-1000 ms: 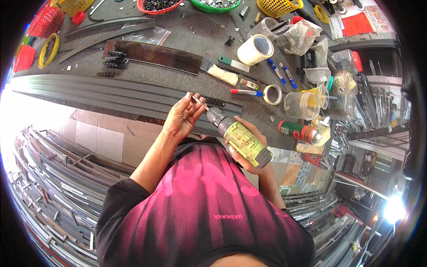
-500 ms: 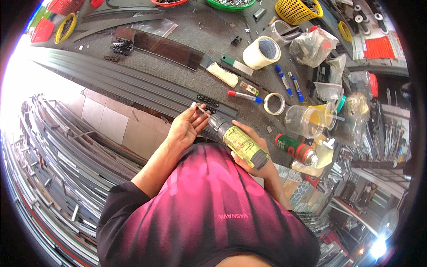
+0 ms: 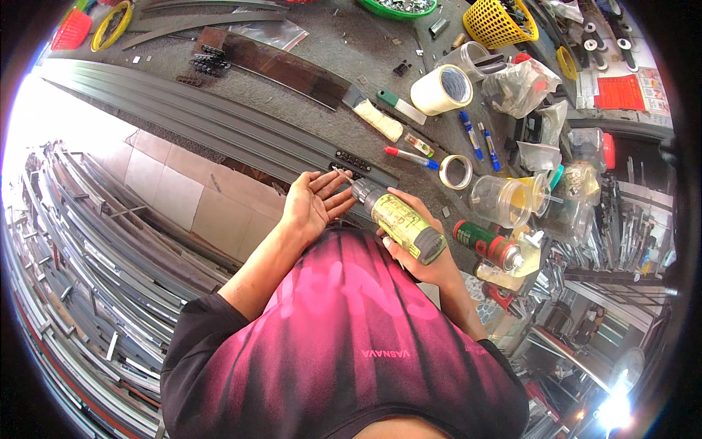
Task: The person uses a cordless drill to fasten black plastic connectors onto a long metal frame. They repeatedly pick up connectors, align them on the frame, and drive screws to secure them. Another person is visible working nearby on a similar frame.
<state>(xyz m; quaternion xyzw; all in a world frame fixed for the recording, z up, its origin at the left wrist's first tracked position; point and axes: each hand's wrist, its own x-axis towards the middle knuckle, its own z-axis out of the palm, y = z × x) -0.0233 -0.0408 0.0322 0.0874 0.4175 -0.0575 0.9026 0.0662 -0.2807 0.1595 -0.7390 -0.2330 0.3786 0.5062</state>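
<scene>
My right hand [image 3: 437, 269] is wrapped round a yellow-green and black cordless drill [image 3: 402, 225], whose chuck points to the upper left. My left hand [image 3: 311, 203] lies palm up beside the chuck, its fingers stretched out and apart beneath the tip of the drill. Whether a small piece rests on those fingertips is too fine to make out. Just beyond the fingertips, small black fittings [image 3: 353, 159] sit on the end of the long dark grey metal profiles [image 3: 219, 121], which run to the upper left across the workbench.
Right of the drill lie a spray can [image 3: 486, 243], a tape roll [image 3: 455, 173], clear jars [image 3: 501, 199] and blue markers [image 3: 470, 135]. A green-handled scraper [image 3: 401, 106] and wide tape roll [image 3: 441, 90] stand farther back, near a yellow basket [image 3: 501, 25]. Stacked metal bars [image 3: 80, 271] fill the left.
My left fingers have opened out from a closer pinch near the drill's tip. The drill in my right hand has shifted slightly up and right in the picture, as has the bench.
</scene>
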